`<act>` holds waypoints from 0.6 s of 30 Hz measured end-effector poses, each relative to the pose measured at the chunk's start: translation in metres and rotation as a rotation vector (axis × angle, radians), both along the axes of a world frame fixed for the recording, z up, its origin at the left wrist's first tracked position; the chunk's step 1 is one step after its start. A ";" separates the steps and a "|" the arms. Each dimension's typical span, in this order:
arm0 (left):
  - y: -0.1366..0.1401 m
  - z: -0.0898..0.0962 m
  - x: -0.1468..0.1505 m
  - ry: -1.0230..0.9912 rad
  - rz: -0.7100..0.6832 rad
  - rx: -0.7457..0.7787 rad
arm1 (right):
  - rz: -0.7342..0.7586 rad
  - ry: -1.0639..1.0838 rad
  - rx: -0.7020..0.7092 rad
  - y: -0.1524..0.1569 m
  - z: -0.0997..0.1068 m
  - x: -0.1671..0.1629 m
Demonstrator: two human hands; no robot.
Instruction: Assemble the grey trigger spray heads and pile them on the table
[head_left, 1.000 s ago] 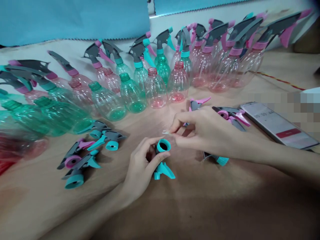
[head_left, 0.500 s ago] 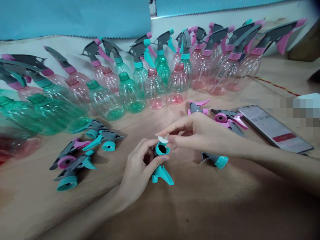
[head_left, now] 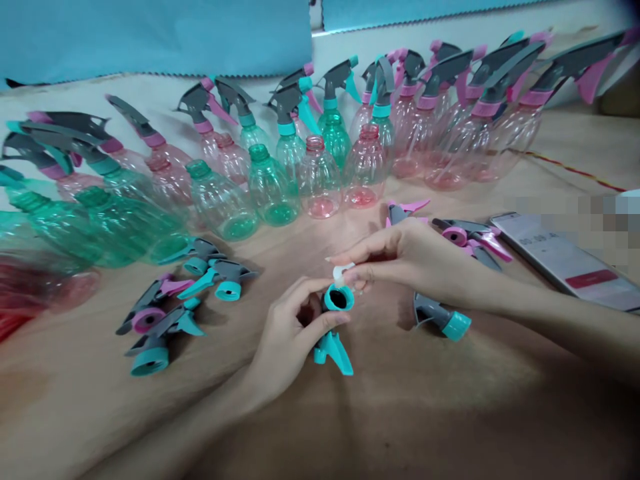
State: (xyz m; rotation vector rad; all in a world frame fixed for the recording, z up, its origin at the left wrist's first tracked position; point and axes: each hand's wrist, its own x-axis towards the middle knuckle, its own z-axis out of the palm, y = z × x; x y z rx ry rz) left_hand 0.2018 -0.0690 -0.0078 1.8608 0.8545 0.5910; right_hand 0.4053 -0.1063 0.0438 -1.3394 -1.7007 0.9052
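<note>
A broad stretch of smooth brown counter (head_left: 380, 413) fills the foreground. Above it, the left hand (head_left: 287, 327) closes thumb and fingers around a grey plastic spray head with turquoise collar and trigger (head_left: 333, 348), its round mouth upward. The right hand (head_left: 403, 257) pinches a small white plastic piece (head_left: 343, 272) at the mouth's rim. Loose spray heads (head_left: 167, 325) lie left, apart from the hands; a black-framed phone (head_left: 565, 260) lies right. Farther, ribbed clear-plastic bottles (head_left: 274, 190) line the counter before a white backing (head_left: 390, 39) and zigzag-edged blue sheet (head_left: 155, 37).
</note>
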 end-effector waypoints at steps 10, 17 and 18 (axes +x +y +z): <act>0.003 0.006 0.005 -0.104 -0.005 -0.247 | 0.236 -0.141 0.089 0.003 -0.001 0.000; 0.004 0.006 0.004 -0.101 -0.006 -0.259 | 0.271 -0.159 -0.006 0.005 -0.004 0.007; 0.005 0.006 0.004 -0.091 -0.007 -0.250 | 0.295 -0.146 -0.031 0.004 -0.003 0.007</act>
